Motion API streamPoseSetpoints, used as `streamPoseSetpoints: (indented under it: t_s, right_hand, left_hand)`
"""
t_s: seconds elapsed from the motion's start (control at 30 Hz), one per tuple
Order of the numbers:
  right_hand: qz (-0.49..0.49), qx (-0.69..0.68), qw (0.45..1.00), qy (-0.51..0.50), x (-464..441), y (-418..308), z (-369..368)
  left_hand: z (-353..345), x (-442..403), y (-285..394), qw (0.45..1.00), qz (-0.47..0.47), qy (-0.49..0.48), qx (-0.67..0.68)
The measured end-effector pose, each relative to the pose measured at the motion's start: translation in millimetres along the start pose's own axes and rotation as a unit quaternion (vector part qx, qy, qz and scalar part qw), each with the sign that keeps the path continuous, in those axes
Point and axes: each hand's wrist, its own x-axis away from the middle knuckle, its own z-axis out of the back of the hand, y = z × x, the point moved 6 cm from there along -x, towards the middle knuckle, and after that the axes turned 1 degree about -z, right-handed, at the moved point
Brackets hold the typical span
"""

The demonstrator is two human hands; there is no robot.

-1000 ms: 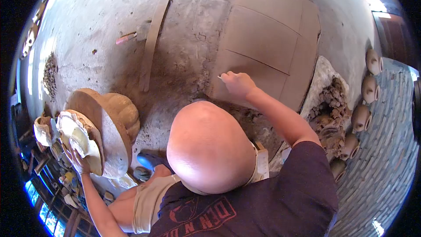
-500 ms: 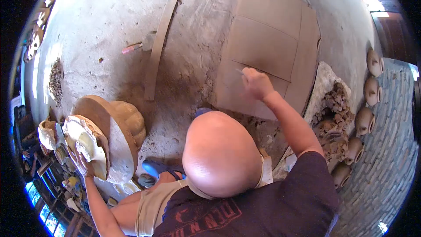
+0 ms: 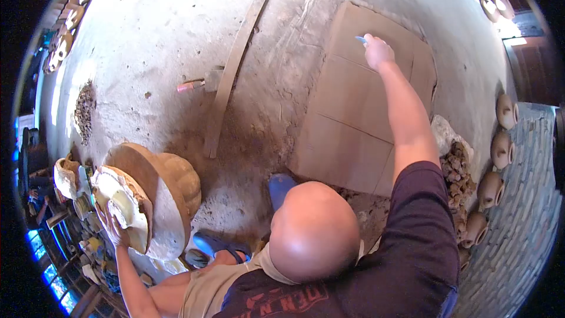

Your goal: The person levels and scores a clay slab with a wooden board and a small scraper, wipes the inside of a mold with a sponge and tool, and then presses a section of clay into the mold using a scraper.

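Note:
My right hand (image 3: 378, 52) is closed around a small bluish blade-like tool (image 3: 361, 39). It is over the far part of a flat brown clay slab (image 3: 347, 97), which lies on the floor with straight lines scored across it. Whether the tool's tip touches the clay, I cannot tell. On the left, my left hand (image 3: 116, 232) lies with outstretched fingers against a white, rough-edged plaster-like piece (image 3: 132, 215). That piece stands on edge beside a large round disc (image 3: 154, 185) with a ribbed, pumpkin-shaped form (image 3: 181, 182) behind it.
A long flat wooden strip (image 3: 238, 59) lies on the floor left of the slab, near a scraper with a pinkish handle (image 3: 191, 85). Clay lumps (image 3: 456, 171) are heaped at the right, beside a row of clay pots (image 3: 502, 150). My bent knee (image 3: 315, 229) is in front.
My right hand has moved away from me with the tool, from the slab's near scored line to its far section. My left hand stays on the white piece. The view has shifted slightly.

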Motion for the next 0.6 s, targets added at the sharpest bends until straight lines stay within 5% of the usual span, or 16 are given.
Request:
streamPoseSetpoints:
  t_s: [0.6]
  right_hand:
    - [0.106,0.037,0.992,-0.055,-93.6,-34.4,-21.7]
  left_hand:
    - [12.9,1.2,19.2,0.998,0.044,-0.007,0.039]
